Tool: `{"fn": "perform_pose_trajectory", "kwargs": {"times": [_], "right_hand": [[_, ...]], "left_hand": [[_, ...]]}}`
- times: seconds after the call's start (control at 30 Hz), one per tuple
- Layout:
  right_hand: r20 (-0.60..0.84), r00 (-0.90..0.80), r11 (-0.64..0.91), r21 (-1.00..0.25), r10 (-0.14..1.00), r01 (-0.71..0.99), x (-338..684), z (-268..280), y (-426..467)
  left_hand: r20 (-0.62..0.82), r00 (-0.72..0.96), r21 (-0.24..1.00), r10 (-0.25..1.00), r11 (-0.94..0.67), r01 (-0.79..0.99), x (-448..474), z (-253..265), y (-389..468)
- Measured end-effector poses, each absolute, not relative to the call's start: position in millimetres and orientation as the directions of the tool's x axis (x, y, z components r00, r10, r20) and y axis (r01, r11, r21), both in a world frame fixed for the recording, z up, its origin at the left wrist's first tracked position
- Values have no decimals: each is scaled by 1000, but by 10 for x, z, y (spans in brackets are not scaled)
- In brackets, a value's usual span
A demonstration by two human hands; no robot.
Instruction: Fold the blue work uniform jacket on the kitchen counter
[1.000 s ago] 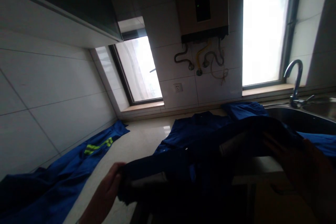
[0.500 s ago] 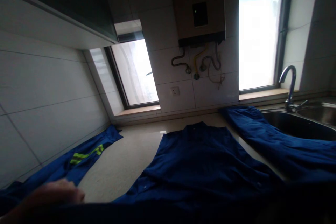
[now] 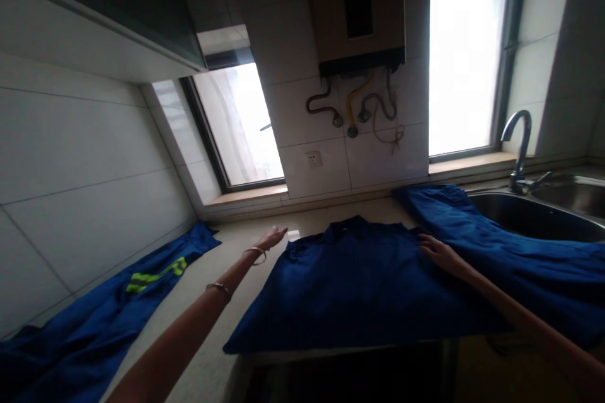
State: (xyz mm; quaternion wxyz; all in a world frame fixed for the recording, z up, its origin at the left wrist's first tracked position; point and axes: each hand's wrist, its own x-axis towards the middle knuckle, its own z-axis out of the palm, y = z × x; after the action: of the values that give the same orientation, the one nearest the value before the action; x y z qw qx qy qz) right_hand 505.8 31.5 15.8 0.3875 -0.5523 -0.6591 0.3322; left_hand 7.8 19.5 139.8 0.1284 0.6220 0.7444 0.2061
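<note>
A dark blue collared work shirt [image 3: 350, 289] lies spread on the counter in the middle, its collar toward the wall and its lower edge near the counter's front. My left hand [image 3: 273, 238] reaches over the counter just beside the shirt's left shoulder. Its fingers stretch forward and hold nothing; two bracelets circle that forearm. My right hand [image 3: 442, 255] rests flat on the shirt's right shoulder, fingers extended. To the right of it lies another blue garment [image 3: 501, 252], partly along the sink edge. At far left is a blue garment with yellow-green stripes [image 3: 142, 283].
A steel sink [image 3: 553, 217] with a curved tap [image 3: 520, 145] is at the right. A water heater [image 3: 359, 12] with pipes hangs on the tiled wall between two windows. An overhead cabinet [image 3: 118, 12] juts out at upper left. Below the counter's front is a dark opening [image 3: 354, 378].
My left hand has moved from the lower left to the shirt's left shoulder. My right hand has come into view on the shirt. The shirt's lower part now lies flatter, uncovering the counter front.
</note>
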Motion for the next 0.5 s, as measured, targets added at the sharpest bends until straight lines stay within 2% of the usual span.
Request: {"fn": "perform_pose_trajectory", "kwargs": {"times": [0.1,0.2,0.33,0.4,0.5], "right_hand": [[242,-236,336,-598,941,728,5113,-176,244],[234,-278,355,-426,932,832,5150,-292,115],[261,-284,366,-367,923,855,5175,-251,-74],[265,-281,365,-360,922,858,5203,-203,-164],[251,-277,354,-353,927,866,5304,-122,-217]], "left_hand": [[-44,-182,418,982,183,890,69,965,56],[11,-145,348,989,132,928,86,605,-115],[130,-185,198,974,157,967,138,270,-398],[109,-199,188,974,177,966,148,189,-555],[113,-139,202,984,114,973,109,154,-742]]}}
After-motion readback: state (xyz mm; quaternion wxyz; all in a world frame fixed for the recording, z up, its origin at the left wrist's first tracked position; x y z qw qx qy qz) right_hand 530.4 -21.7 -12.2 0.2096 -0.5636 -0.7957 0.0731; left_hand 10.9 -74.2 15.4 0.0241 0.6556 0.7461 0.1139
